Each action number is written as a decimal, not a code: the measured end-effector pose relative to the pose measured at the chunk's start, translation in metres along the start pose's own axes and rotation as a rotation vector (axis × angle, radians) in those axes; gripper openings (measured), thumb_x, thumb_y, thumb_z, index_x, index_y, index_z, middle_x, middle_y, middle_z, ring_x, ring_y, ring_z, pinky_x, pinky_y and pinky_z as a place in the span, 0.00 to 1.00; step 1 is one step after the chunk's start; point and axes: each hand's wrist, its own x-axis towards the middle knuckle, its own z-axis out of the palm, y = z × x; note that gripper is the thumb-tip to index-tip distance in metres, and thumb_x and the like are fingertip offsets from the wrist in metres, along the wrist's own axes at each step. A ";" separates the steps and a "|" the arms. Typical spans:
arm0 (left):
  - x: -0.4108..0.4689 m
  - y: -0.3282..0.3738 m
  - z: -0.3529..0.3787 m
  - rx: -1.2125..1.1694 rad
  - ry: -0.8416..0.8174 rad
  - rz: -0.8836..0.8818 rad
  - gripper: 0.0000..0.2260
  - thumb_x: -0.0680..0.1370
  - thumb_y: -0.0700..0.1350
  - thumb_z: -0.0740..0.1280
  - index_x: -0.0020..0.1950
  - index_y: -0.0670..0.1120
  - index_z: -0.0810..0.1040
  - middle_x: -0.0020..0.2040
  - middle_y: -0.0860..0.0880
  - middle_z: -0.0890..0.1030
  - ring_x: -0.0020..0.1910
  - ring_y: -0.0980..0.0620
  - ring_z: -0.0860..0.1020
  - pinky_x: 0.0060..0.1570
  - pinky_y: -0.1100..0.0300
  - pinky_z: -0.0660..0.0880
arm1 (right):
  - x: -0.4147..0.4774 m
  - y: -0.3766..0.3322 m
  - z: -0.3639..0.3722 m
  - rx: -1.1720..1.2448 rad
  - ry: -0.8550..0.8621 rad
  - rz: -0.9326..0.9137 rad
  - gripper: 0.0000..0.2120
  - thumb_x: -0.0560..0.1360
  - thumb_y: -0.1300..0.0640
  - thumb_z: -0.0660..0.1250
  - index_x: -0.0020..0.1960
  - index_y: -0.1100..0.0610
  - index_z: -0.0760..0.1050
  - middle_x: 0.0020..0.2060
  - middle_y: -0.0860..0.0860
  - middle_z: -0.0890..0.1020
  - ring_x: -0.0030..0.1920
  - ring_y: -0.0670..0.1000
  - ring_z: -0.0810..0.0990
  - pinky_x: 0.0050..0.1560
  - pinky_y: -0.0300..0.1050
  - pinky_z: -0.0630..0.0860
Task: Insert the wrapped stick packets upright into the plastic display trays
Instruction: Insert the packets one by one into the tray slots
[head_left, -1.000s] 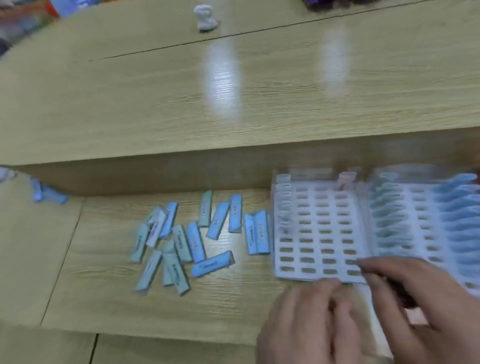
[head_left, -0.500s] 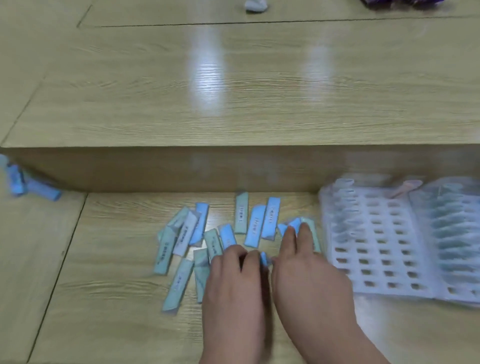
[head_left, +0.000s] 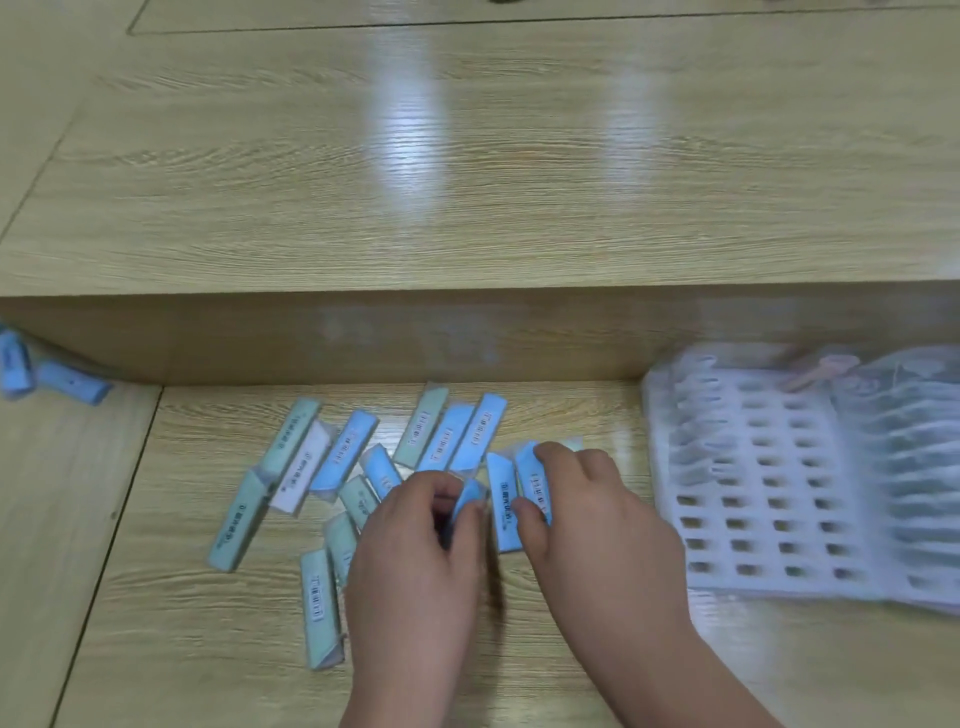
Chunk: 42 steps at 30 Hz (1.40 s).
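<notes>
Head view, woodgrain desk, raised ledge behind, blue packets scattered

Two bare hands and forearms, seen from above in the head view.

The left hand and the right hand are uncovered, and the arms run bare from the fingers down to the lower edge of the view. Only the backs of both hands show, smooth, with the knuckles as low rounded bumps. The fingers are short and rounded at the tips; the nails are too blurred to make out. The left forearm is cut off just past the wrist, so little of it shows. The right forearm shows for a longer stretch, broadening toward the bottom right corner, its outline softened by blur.
</notes>
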 end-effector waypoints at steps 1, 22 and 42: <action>0.000 0.002 -0.001 -0.085 0.009 -0.056 0.05 0.74 0.50 0.71 0.42 0.57 0.76 0.38 0.61 0.81 0.39 0.62 0.78 0.39 0.60 0.74 | 0.002 0.000 -0.002 -0.009 -0.006 -0.014 0.17 0.81 0.43 0.56 0.68 0.45 0.61 0.58 0.44 0.72 0.51 0.47 0.80 0.30 0.42 0.62; -0.029 0.071 0.014 -0.455 0.232 -0.093 0.13 0.76 0.45 0.72 0.41 0.65 0.82 0.38 0.58 0.84 0.34 0.60 0.78 0.34 0.66 0.75 | 0.016 0.048 -0.071 0.474 -0.007 -0.060 0.07 0.75 0.51 0.63 0.43 0.53 0.72 0.37 0.47 0.78 0.38 0.51 0.75 0.30 0.45 0.68; -0.130 0.247 0.185 -0.371 -0.247 0.435 0.06 0.73 0.49 0.71 0.49 0.58 0.80 0.42 0.59 0.81 0.39 0.59 0.81 0.39 0.71 0.74 | -0.064 0.367 -0.175 0.701 0.058 0.062 0.08 0.69 0.52 0.72 0.47 0.43 0.80 0.28 0.50 0.78 0.25 0.48 0.72 0.30 0.40 0.69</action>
